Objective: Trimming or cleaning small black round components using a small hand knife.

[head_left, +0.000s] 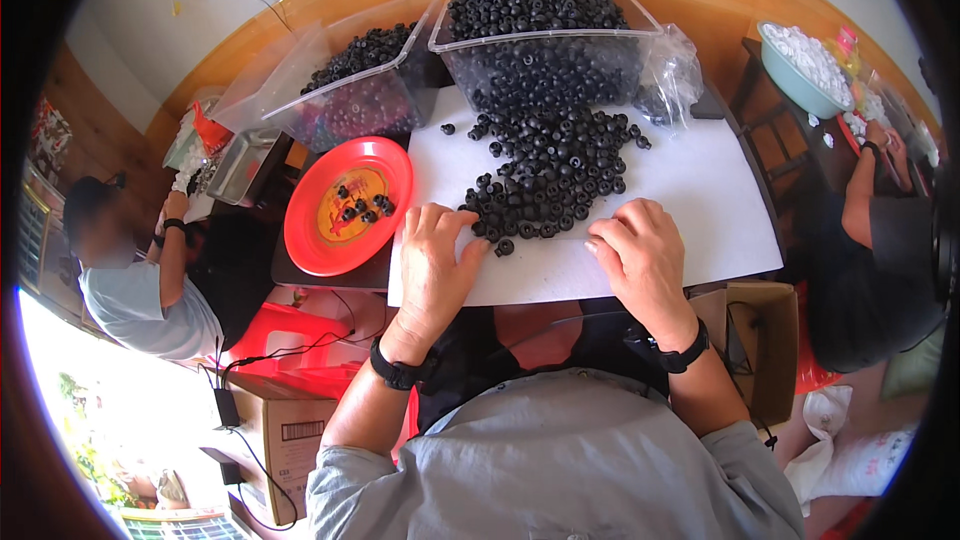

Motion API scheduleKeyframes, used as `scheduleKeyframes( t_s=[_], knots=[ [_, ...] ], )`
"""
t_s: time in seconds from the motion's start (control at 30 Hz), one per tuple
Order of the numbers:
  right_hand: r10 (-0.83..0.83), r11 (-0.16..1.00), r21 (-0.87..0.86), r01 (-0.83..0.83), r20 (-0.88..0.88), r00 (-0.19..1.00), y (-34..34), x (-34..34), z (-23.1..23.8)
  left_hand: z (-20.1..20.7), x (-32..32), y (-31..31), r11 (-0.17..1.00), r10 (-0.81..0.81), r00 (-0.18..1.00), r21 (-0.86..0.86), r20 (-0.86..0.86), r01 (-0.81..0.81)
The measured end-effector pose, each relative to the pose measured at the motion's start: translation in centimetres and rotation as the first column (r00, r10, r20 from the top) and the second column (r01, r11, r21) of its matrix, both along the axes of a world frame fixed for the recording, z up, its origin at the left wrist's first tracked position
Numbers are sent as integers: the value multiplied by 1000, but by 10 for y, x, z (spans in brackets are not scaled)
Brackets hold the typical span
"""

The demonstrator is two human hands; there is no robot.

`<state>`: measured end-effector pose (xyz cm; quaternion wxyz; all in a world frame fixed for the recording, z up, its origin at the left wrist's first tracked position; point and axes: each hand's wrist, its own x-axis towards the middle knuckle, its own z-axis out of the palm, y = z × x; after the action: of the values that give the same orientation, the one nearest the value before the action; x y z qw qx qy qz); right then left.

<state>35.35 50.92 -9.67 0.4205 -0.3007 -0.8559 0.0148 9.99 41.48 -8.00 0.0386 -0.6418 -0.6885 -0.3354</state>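
Observation:
A heap of small black ring-shaped parts lies on a white sheet in front of me. My left hand rests at the heap's near left edge, thumb and forefinger apart. Its fingertips are beside a few loose rings; I cannot tell whether they touch. On the other side of the heap's near end, my right hand rests on the sheet with bent fingers, thumb slightly apart from the forefinger. No part shows in either hand. A red plate with several black rings stands left of my left hand.
Behind the heap, a clear plastic bin full of black rings tips its contents onto the sheet. Another clear bin stands left of it. Cardboard boxes flank me below. A person works at each side; a light-blue basin holds white pieces.

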Motion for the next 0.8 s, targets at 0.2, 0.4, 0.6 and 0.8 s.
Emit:
scheduleKeyframes(
  t_s=[0.2, 0.4, 0.6, 0.8],
  knots=[
    [5, 1000, 1, -5, -1, 1000, 5, 5, -7, -15, 6, -2, 968, -28, 997, 251, 68, 10],
    [-5, 1000, 18, 5, 1, 1000, 12, 8, -15, -14, 26, 13, 972, -221, 975, 93, 36, 217],
    [-3, 1000, 19, 4, -16, 1000, 19, 13, -13, -16, 26, 33, 980, -172, 984, 89, -43, 175],
    [39, 999, 32, -39, 7, 999, 16, 16, -9, -14, 37, 25, 973, -187, 981, 126, -46, 192]
  ],
)
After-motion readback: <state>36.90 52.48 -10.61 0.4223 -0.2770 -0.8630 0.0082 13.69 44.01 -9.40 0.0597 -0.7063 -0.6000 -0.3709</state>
